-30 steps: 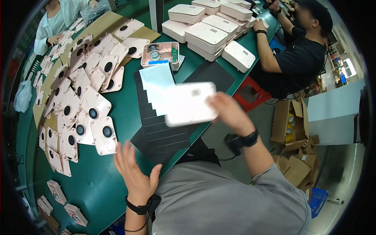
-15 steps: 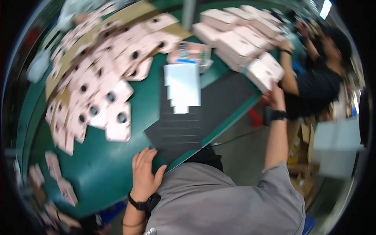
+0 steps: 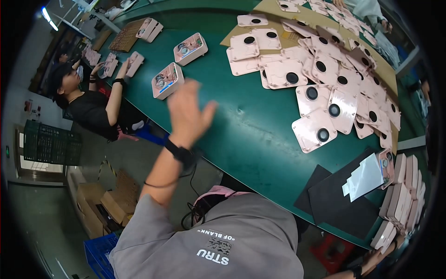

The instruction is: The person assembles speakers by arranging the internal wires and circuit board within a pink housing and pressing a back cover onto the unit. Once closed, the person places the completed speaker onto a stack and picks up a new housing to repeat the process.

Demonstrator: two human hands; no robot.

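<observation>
My left hand (image 3: 189, 114) reaches out over the left part of the table, thumb apart from the fingers. It is blurred and holds nothing I can see. Just beyond its fingertips stands an open pink box (image 3: 167, 81) with wires and small parts inside; another open pink box (image 3: 190, 49) stands farther back. At the lower right rim, my right hand (image 3: 371, 256) is beside the end of a pink box (image 3: 383, 235), below the stacked pink boxes (image 3: 399, 202). Its fingers are too small and partly hidden to read.
Pink panels with round black parts (image 3: 323, 135) spread over cardboard at the right. Black sheets (image 3: 334, 204) with white strips (image 3: 362, 176) lie near the front edge. At the left, a co-worker (image 3: 93, 107) handles pink boxes. A cardboard box (image 3: 90, 204) stands on the floor.
The view has swung to the left, bringing the open boxes and another co-worker into sight. My left hand has lifted from the table edge by the black sheet and stretched out leftward.
</observation>
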